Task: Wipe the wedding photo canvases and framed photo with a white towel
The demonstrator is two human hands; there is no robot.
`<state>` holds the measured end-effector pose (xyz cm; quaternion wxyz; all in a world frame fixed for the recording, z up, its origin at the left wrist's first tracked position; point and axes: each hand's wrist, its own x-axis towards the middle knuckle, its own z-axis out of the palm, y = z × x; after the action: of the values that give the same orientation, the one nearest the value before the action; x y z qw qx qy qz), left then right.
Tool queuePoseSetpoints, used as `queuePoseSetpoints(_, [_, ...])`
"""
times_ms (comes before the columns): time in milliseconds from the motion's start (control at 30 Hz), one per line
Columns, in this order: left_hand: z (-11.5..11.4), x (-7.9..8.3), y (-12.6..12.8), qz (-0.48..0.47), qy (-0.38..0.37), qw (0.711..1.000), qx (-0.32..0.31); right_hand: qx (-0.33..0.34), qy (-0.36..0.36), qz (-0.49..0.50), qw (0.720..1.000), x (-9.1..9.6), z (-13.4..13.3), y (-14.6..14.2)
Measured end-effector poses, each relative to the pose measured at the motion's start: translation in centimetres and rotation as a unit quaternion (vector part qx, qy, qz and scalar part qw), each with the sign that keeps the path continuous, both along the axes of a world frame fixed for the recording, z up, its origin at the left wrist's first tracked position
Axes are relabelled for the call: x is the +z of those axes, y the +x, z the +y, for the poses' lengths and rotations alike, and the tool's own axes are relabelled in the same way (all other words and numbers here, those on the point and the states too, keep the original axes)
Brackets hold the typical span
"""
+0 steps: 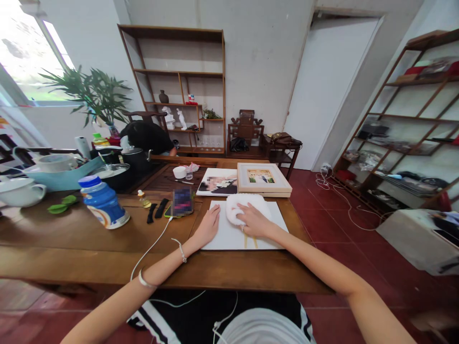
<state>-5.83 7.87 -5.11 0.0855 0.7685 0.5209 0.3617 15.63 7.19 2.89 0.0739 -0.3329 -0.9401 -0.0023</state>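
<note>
"Beneath our right hand (255,220), what do we have?"

"A fluffy white pad (229,210), lying on the white board (267,239). We've got that hand palm down over it, fingers spread and sinking into the pile."

"And our left hand (210,224)?"

"Flat at the board's left edge, fingers nearly together, pinching nothing. It sits just beside the pad, apart from it."

"What are those yellowish strips (247,240) on the near side of our right hand?"

"Two of them, against the board. We can't tell whether they're fixed to the pad."

"Beyond our hands?"

"A photo print (220,184) and, to its right, a pale-framed wedding picture (263,180), both lying on the wooden bench (179,263)."

"Left of our left hand, we see a phone (182,203) with a white cable plugged in."

"Yes, then two black strips (161,208) and a small dropper bottle (144,199). Farther left, we have the blue-capped bottle (103,205), standing tilted in our view."

"Past it all, a dark-haired person (148,136) is bowed low behind the bench."
</note>
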Motion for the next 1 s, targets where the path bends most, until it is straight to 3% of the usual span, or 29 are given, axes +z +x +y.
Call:
queuePoseSetpoints(100, [0.0, -0.1, 0.0, -0.017, 0.004, 1.0, -0.005, -0.019, 0.006, 0.001, 1.0, 0.0, 1.1, -0.9])
queuePoseSetpoints(167, [0.0, -0.1, -0.1, -0.029, 0.008, 1.0, -0.007, -0.011, 0.01, 0.0, 1.0, 0.2, 0.4, -1.3])
queuePoseSetpoints(367, [0.0, 0.3, -0.1, -0.057, -0.007, 0.998, -0.007, 0.075, -0.018, -0.012, 0.997, 1.0, -6.2, -0.6])
queuePoseSetpoints(467, [0.0, 0.4, 0.0, -0.06, -0.016, 0.998, -0.012, 0.096, -0.043, -0.018, 0.994, 1.4, -7.7, 0.6])
queuePoseSetpoints(600, [0.0, 0.4, 0.4, -0.061, -0.016, 0.998, -0.023, 0.05, -0.041, -0.01, 0.998, 1.2, -4.7, 0.9])
queuePoseSetpoints(767, [-0.4, 1.4, 0.5, -0.114, -0.044, 0.992, -0.02, -0.003, -0.023, -0.003, 1.0, 0.6, -0.5, -1.9])
queuePoseSetpoints(900, [-0.9, 3.0, 0.2, -0.204, -0.049, 0.978, 0.008, 0.079, -0.001, -0.01, 0.997, 0.7, -2.6, -3.8])
queuePoseSetpoints(1000, [-1.2, 3.6, 0.2, -0.217, -0.03, 0.976, 0.021, 0.171, -0.014, -0.029, 0.985, 1.5, -5.7, -3.2])
